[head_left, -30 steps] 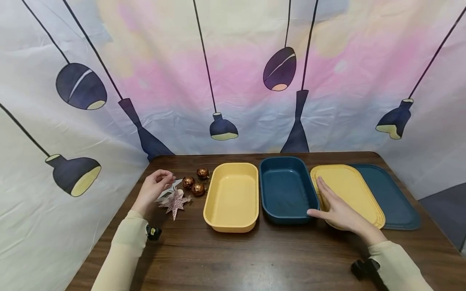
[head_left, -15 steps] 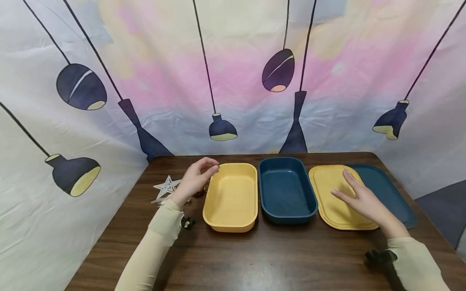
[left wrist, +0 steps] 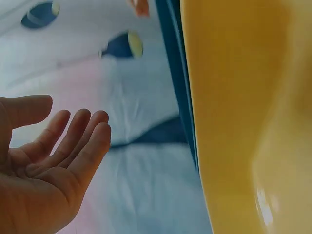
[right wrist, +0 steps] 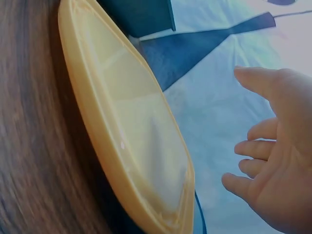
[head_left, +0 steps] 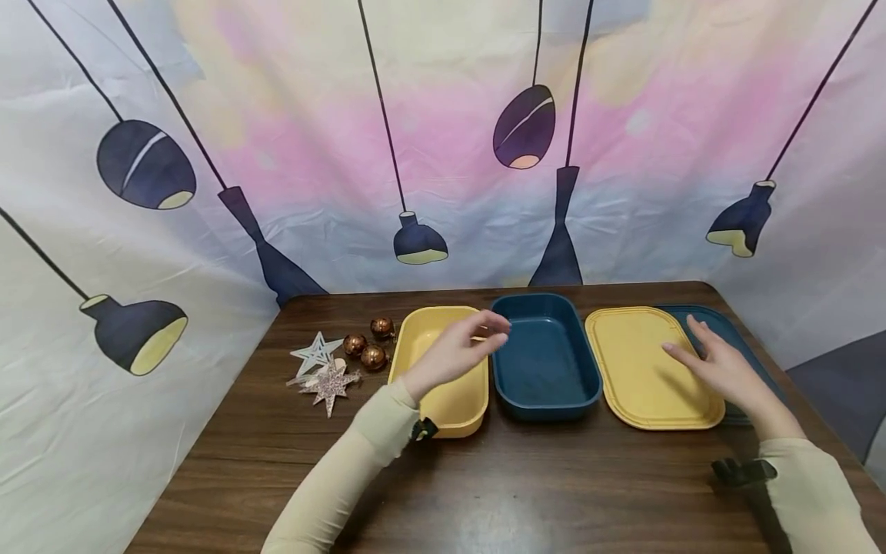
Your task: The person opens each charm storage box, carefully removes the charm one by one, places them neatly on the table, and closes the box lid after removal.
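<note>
My left hand [head_left: 453, 352] hovers above the yellow bin [head_left: 450, 415], its fingertips reaching over the near-left rim of the dark blue bin [head_left: 547, 369]. In the left wrist view the left palm [left wrist: 48, 185] is bare, with fingers relaxed and nothing held. Over the lids at the right, my right hand [head_left: 727, 369] is raised with thumb and fingers spread. Below it lie a yellow lid [head_left: 644, 369] and, partly covered by that, a dark blue lid [head_left: 706, 317]. The right wrist view shows the right fingers [right wrist: 263, 150] empty above the yellow lid.
Left of the yellow bin lie several shiny brown ball ornaments [head_left: 374, 356], a white star [head_left: 317, 350] and a pink glitter star [head_left: 331, 385]. The brown wooden table [head_left: 484, 485] ends at a fabric backdrop [head_left: 332, 154] printed with lamps.
My left hand has moved right from the ornaments to above the bins, uncovering the stars and balls. My right hand has left the blue bin's edge and shifted right over the lids.
</note>
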